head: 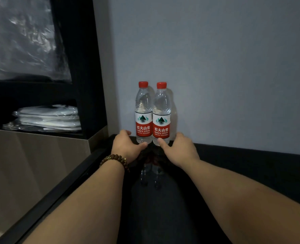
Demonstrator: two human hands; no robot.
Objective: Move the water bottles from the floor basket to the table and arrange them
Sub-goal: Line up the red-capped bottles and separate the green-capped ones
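Two clear water bottles with red caps and red-and-white labels stand upright, side by side and touching, at the back of a glossy black table against the wall. My left hand grips the base of the left bottle, thumb in front and fingers round its far side. My right hand grips the base of the right bottle the same way. The floor basket is out of view.
A grey wall rises directly behind the bottles. To the left is a dark shelf unit holding a stack of plastic-wrapped white items, with a light wood panel below. My forearms cross the black tabletop.
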